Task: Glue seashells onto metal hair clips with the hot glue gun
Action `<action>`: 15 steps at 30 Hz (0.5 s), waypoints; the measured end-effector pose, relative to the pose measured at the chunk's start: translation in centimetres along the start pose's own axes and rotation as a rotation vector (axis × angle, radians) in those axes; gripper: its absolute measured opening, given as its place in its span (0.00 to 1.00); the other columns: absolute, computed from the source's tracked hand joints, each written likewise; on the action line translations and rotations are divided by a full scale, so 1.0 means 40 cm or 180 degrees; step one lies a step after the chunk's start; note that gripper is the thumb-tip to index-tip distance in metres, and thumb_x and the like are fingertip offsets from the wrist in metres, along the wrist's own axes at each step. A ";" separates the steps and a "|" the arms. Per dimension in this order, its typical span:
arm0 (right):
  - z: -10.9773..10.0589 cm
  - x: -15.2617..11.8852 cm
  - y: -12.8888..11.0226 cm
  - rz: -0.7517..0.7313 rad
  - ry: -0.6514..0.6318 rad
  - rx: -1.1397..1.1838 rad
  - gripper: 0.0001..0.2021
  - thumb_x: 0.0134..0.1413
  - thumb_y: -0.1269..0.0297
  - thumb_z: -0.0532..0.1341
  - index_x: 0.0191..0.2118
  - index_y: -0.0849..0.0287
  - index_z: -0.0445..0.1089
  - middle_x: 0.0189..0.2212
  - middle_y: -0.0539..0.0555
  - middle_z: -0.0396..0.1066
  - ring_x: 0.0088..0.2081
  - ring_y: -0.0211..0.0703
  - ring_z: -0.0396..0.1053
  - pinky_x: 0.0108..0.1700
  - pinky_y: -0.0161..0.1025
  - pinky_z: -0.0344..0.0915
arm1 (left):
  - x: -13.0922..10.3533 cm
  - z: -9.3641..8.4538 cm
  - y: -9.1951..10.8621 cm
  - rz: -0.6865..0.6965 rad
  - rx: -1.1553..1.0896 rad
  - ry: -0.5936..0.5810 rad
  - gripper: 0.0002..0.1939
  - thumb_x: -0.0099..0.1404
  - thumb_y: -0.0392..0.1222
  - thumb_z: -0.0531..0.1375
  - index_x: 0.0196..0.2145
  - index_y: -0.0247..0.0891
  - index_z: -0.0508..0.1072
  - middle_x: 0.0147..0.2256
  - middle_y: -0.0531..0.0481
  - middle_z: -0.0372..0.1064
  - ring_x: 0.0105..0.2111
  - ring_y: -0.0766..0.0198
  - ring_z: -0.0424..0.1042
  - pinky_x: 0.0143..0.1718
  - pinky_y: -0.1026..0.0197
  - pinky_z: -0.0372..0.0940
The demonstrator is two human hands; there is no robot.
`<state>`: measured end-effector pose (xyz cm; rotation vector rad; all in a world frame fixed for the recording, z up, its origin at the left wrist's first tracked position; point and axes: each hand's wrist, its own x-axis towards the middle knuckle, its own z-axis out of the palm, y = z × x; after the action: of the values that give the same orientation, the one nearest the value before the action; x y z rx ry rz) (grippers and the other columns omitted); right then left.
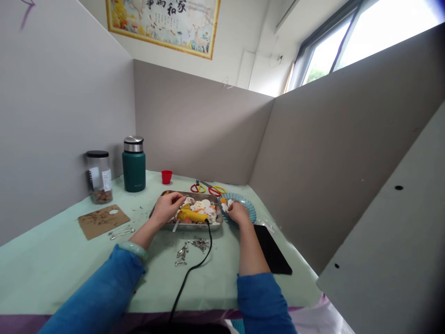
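Observation:
My left hand (169, 207) is over the left part of a metal tray (214, 227), its fingers pinched together by white pieces; whatever they hold is too small to make out. Flat white and orange pieces (201, 204) fill the tray, and a yellow glue gun (193, 215) with a black cord lies on top of them. To the right, my right hand (239, 214) reaches into a blue scalloped plate (251, 211). Its fingers are closed at a small white piece (225, 207), beside an orange one in the plate. The palm hides part of the plate.
Small metal clasps (182, 253) lie before the tray. Scissors (214, 189) and a red cup (167, 176) sit behind it. At left are a green flask (134, 167), a clear jar (100, 181) and brown cardboard (103, 221). A black pad (273, 250) lies right; partitions surround the table.

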<state>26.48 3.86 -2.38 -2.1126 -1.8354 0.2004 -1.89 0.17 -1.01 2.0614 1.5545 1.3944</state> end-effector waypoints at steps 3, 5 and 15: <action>-0.001 0.000 0.001 0.0016 0.0105 0.0072 0.12 0.48 0.69 0.60 0.39 0.53 0.75 0.41 0.56 0.74 0.44 0.48 0.71 0.42 0.36 0.62 | 0.000 0.000 -0.001 -0.0021 -0.0022 -0.0009 0.18 0.58 0.54 0.54 0.30 0.39 0.75 0.24 0.52 0.72 0.26 0.64 0.68 0.28 0.65 0.59; -0.002 0.001 0.002 0.0088 0.0232 0.0115 0.14 0.50 0.69 0.58 0.43 0.54 0.74 0.44 0.57 0.73 0.45 0.48 0.70 0.43 0.36 0.61 | 0.001 0.001 -0.002 -0.0002 -0.0024 -0.0010 0.18 0.58 0.54 0.54 0.30 0.39 0.75 0.24 0.52 0.72 0.26 0.63 0.68 0.28 0.65 0.59; 0.002 0.008 0.000 0.0153 0.0459 0.0239 0.17 0.55 0.67 0.54 0.49 0.55 0.71 0.47 0.58 0.72 0.48 0.48 0.69 0.44 0.36 0.61 | 0.001 0.001 0.002 0.0012 0.0008 0.0004 0.17 0.58 0.54 0.54 0.30 0.39 0.75 0.24 0.52 0.73 0.25 0.63 0.68 0.27 0.65 0.59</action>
<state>26.51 4.18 -2.43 -2.0644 -1.6705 0.1228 -1.82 0.18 -0.96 2.0664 1.5544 1.3958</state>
